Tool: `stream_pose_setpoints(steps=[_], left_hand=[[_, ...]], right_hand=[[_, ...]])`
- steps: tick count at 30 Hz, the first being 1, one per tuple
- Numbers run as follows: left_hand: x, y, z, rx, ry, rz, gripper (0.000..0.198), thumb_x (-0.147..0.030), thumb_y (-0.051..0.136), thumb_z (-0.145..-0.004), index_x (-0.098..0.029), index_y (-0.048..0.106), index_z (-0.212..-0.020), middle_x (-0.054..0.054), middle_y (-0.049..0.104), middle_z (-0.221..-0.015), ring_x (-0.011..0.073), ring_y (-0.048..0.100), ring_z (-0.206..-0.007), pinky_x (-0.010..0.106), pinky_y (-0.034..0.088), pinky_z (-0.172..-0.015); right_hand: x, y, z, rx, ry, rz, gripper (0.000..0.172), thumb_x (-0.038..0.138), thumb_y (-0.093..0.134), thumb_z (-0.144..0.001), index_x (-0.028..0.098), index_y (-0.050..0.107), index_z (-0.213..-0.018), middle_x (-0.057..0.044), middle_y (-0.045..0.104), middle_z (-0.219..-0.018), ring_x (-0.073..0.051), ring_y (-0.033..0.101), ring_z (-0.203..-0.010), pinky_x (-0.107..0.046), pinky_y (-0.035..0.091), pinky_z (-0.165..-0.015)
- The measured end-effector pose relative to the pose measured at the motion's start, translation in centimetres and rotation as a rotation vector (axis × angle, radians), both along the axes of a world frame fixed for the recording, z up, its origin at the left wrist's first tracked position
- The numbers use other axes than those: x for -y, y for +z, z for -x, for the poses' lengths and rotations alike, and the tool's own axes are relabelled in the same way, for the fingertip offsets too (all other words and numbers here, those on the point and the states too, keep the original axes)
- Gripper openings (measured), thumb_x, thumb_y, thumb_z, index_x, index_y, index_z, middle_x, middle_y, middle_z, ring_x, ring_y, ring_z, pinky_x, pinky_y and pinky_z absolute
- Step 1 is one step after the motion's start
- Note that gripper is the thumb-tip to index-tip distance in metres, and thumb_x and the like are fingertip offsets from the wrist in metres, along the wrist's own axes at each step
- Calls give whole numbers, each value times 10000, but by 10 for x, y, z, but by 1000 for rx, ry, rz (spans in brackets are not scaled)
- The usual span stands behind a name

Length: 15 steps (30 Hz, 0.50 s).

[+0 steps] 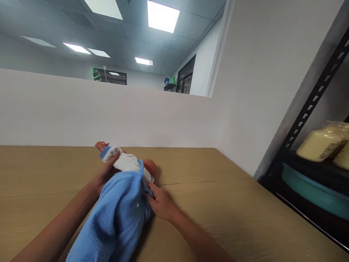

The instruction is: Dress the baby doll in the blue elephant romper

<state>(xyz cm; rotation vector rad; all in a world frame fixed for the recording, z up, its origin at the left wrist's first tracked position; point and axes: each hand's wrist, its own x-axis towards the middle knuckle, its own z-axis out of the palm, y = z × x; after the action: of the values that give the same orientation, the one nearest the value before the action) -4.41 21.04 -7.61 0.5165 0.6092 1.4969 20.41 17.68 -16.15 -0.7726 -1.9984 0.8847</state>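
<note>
A baby doll (127, 162) in a white outfit with a blue cuff lies on the wooden table. Its small hand sticks out at the upper left, and a rounded reddish-brown part, possibly the head, shows at the right. Blue fleece cloth (117, 207) covers much of the doll and hangs toward me. My left hand (109, 169) is closed around the doll's white sleeve, thumb on top, with its other fingers mostly hidden. With bent fingers, my right hand (160, 202) pinches the edge of the blue cloth beside the doll's body.
Under both arms spreads the wooden tabletop (201, 203), bounded by a low white wall (109, 116) at the back. On the right, a black shelf rack (302, 112) holds a teal basin (313, 189) and yellowish wrapped packs (319, 145).
</note>
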Motion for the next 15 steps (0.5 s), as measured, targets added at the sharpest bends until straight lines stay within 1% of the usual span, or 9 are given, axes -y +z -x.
stream_pose_setpoints(steps=[2, 4, 5, 8, 10, 13, 15], left_hand=[[5, 4, -6, -11, -11, 9, 113, -285, 709, -1024, -187, 732, -1076, 57, 781, -895, 266, 806, -876, 327, 672, -908], [9, 7, -9, -21, -21, 18, 131, -278, 752, -993, -195, 723, -1091, 54, 781, -915, 265, 802, -874, 335, 668, -917], [11, 9, -9, -26, -29, 23, 146, -278, 764, -983, -200, 719, -1098, 52, 779, -921, 263, 800, -872, 337, 667, -917], [15, 12, -9, -38, -49, 33, 147, -285, 746, -988, -205, 704, -1104, 52, 768, -918, 253, 792, -853, 329, 670, -891], [17, 14, -9, -44, -54, 30, 123, -280, 726, -997, -203, 698, -1089, 55, 764, -921, 246, 786, -831, 325, 673, -874], [17, 16, -9, -51, -45, 23, 97, -278, 657, -1037, -199, 698, -1074, 52, 761, -910, 229, 779, -794, 316, 676, -850], [16, 16, -7, -53, -28, 24, 165, -293, 565, -1084, -204, 701, -1059, 46, 760, -887, 217, 776, -772, 304, 679, -824]], right_hand=[[-5, -3, -1, -34, 59, 45, 202, 453, 571, -1009, 272, 639, -1066, 5, 630, -821, -241, 623, -908, -336, 501, -840], [-8, -6, -1, -73, 103, 84, 230, 447, 594, -997, 267, 649, -1130, -11, 676, -883, -268, 646, -1009, -381, 516, -947], [-8, -8, -1, -82, 115, 95, 248, 449, 604, -993, 262, 650, -1149, -16, 690, -908, -274, 655, -1027, -395, 517, -974], [-7, -13, -1, -88, 142, 119, 316, 485, 629, -989, 255, 645, -1206, -29, 723, -997, -270, 679, -1018, -403, 533, -976], [-5, -14, -4, -100, 169, 134, 363, 519, 647, -984, 250, 639, -1228, -40, 728, -1051, -262, 684, -1008, -407, 533, -988], [-3, -4, -12, -112, 229, 187, 414, 552, 678, -965, 232, 640, -1224, -60, 710, -1135, -263, 666, -1069, -417, 507, -1036], [-2, 7, -18, -85, 234, 191, 422, 552, 727, -927, 227, 649, -1185, -61, 693, -1167, -268, 639, -1123, -413, 491, -1046]])
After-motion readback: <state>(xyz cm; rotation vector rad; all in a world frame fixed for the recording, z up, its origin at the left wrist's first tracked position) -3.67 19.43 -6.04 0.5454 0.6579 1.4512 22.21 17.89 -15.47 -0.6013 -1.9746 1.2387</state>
